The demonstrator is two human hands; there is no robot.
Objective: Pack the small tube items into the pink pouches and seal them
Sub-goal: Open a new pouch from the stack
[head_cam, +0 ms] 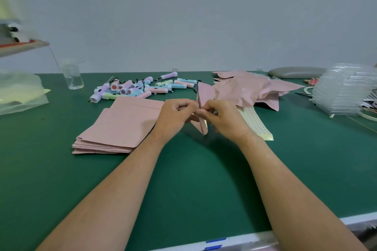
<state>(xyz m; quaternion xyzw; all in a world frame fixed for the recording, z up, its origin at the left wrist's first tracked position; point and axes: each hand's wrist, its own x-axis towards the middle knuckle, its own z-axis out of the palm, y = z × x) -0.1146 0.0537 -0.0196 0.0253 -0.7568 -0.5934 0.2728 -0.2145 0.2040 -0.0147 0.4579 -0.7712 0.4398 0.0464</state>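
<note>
Ctr of frame: L hand (175, 116) and R hand (222, 118) both pinch one pink pouch (205, 92). It's held edge-on to the camera and lifted off the green table (183, 179), w/ fingers curled onto its edge from either side. Prob. they're pressing the opening shut, i.e. the seal step. Can't tell if a tube is inside, since the pouch shows side-on only. Flat empty pouches (120, 126) sit stacked left of the hands, within easy L reach as feed stock. Loose tubes (142, 87), pastel w/ black cords, lie heaped just above the stack, so item and pouch are picked up side by side. Filled pouches (251, 89) pile up above and right of the hands, puffy, in effect the done pile. A dotted sticker sheet (257, 124) lies just right of the R hand, partly under it, maybe for closing flaps. Clear plastic trays (342, 91) are stacked far right; a clear jar (72, 76) stands at left.
</note>
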